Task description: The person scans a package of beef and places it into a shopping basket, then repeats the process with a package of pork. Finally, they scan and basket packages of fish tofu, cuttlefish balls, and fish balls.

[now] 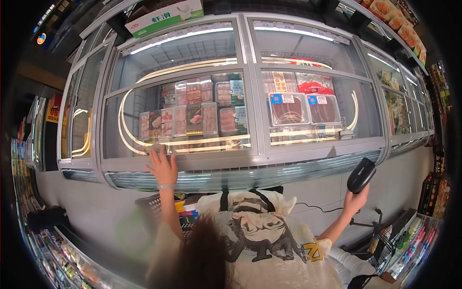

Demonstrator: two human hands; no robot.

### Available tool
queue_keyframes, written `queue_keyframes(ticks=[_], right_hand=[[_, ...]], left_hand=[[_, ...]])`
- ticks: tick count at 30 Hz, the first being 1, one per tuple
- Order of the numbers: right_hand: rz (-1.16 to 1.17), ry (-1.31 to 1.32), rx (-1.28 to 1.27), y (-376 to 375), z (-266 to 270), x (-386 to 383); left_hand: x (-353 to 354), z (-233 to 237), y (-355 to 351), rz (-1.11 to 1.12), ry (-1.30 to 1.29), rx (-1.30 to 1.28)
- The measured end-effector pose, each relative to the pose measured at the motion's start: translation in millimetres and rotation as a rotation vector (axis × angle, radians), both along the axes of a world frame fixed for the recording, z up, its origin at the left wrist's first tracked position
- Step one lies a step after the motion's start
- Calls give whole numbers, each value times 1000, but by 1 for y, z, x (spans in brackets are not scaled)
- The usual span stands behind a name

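My left hand (163, 167) lies with its fingers spread on the lower frame of the chest freezer (202, 160), at the front edge of its left glass lid (127, 120). It holds nothing. Out to the right, my right hand (357, 198) is wrapped round a black barcode scanner (362, 174), held beside the freezer's front. Under the left glass are several trays of sliced meat rolls (209, 118). Beneath the right glass sit two clear-lidded trays of dark red meat (288, 111), with red and white bags (315, 84) behind them. Both lids look closed.
A shrimp-paste carton (166, 18) stands on the ledge above the freezer. A black cable (317, 208) hangs near my right forearm. At lower right is a shopping cart (382, 245). Stocked shelves (416, 241) line the right side, and more goods (62, 255) the lower left.
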State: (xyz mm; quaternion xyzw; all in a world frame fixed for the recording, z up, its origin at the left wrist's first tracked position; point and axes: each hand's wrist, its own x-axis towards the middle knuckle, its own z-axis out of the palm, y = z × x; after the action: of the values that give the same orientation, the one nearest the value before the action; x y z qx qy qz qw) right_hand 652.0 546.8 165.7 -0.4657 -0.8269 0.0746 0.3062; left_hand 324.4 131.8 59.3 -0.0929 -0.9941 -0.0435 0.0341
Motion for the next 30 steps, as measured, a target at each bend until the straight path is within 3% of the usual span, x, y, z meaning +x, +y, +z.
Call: queue_keyframes(ticks=[5,8,12,16,19,22,26,30], right_hand=[[34,-164,617,100,26,10],[219,-137,664,158,16,1],[510,-222,469,202,-9,-22],[829,-270,418,233,-55,-33],[925,-246,353,248,-78,-35],[913,-280,269,262,-84,-37],[947,-269,263,275,-101,-34],[919,-208,165,278,-99,-38]], left_hand=[[47,26,122,-205,-59,253],[83,38,214,-394,-87,296],[137,51,333,-598,-103,356],[172,23,435,-681,-130,325],[188,-4,484,-655,-88,350],[196,-25,507,-584,-191,227],[200,-34,511,-575,-93,257],[196,-20,515,-615,-100,232]])
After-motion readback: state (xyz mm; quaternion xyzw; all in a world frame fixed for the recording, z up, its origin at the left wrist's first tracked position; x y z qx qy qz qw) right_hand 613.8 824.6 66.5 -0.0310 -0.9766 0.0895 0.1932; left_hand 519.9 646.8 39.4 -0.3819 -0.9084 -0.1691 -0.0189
